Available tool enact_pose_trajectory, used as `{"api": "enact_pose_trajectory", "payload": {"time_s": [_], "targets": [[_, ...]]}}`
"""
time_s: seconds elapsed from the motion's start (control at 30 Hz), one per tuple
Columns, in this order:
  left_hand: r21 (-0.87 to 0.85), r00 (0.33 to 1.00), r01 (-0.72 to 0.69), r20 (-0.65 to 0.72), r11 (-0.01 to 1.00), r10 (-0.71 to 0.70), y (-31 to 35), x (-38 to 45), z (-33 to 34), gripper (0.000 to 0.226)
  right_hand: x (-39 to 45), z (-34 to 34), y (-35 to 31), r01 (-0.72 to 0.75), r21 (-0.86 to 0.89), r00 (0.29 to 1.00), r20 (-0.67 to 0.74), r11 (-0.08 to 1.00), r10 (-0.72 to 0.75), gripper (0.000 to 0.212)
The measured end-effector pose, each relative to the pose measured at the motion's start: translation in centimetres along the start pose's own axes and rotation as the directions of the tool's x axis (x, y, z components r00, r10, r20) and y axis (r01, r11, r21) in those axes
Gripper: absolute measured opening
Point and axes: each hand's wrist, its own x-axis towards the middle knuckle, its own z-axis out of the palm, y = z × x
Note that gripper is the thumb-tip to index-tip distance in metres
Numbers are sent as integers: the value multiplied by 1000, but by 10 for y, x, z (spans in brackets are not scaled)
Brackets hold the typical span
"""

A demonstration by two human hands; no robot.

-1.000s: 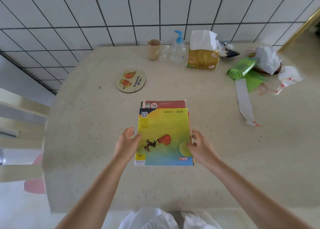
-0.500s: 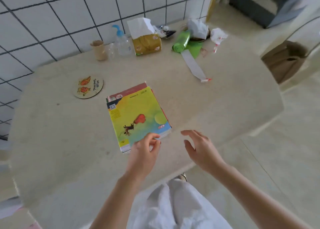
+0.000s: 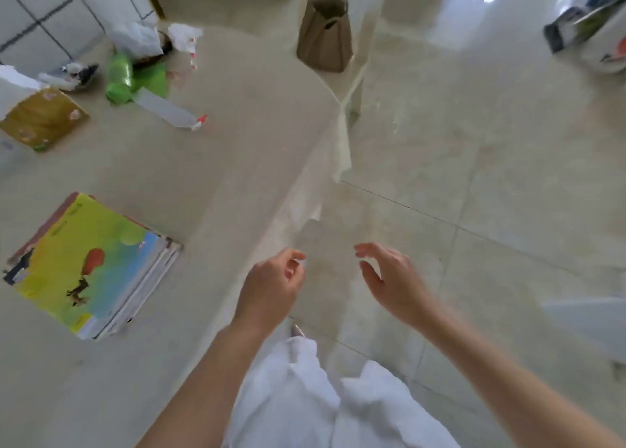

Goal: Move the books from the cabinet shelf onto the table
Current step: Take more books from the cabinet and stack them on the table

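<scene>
A small stack of books (image 3: 91, 268) with a yellow, green and blue cover on top lies flat on the beige table (image 3: 210, 163), at the left of the view. My left hand (image 3: 274, 288) hovers over the table's near edge, well right of the stack, fingers loosely curled and holding nothing. My right hand (image 3: 393, 281) is out over the floor, off the table, fingers spread and empty. The cabinet shelf is outside the view.
A yellow tissue pack (image 3: 40, 115), a green bag roll (image 3: 118, 82) and crumpled white wrappers (image 3: 135, 38) sit at the table's far side by the tiled wall. A brown paper bag (image 3: 325, 34) stands on the floor beyond the table. Pale tiled floor (image 3: 491, 163) fills the right.
Both hands let go of the book stack and drew back past the table edge. The view swung right, away from the table towards the floor.
</scene>
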Motion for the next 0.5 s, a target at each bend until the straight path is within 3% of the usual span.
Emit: {"api": "enact_pose_trajectory", "payload": {"time_s": [0.13, 0.3, 0.5], "targets": [[50, 974, -169, 158, 984, 160, 70, -1, 69, 16, -80, -45, 63, -190, 40, 973, -124, 981, 194, 29], [7, 895, -344, 305, 939, 326, 157, -28, 171, 15, -190, -89, 136, -412, 146, 864, -252, 899, 437, 32], [-95, 722, -498, 505, 862, 473, 253, -86, 296, 17, -307, -130, 208, -580, 265, 678, -365, 770, 637, 35]]}}
